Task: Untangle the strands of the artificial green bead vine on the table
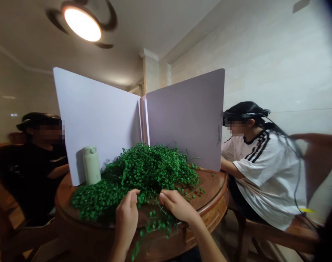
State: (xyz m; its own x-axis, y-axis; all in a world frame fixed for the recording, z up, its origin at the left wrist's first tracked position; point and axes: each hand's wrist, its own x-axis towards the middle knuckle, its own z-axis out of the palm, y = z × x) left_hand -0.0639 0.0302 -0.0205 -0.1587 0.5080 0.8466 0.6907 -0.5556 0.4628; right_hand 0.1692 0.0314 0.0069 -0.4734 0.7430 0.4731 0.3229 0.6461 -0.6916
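Observation:
A large heap of green stems with small round leaves (152,167) lies on the round wooden table (211,182). My right hand (178,205), at the heap's near edge, pinches a thin leafy stem (155,223) between thumb and fingers. The stem's leaves hang down past the table's near edge. To its left, my left hand (127,209) is held upright with its fingers curled in and the thumb on top. Whatever lies between those fingers is too small or hidden to make out. Leaves of the heap are close behind both hands.
A pale green bottle (91,165) stands at the left of the heap. White upright panels (100,123) divide the table behind it. One person in black (46,160) sits at the left, another in a white shirt (264,174) at the right. Loose leaves (201,190) lie near the right edge.

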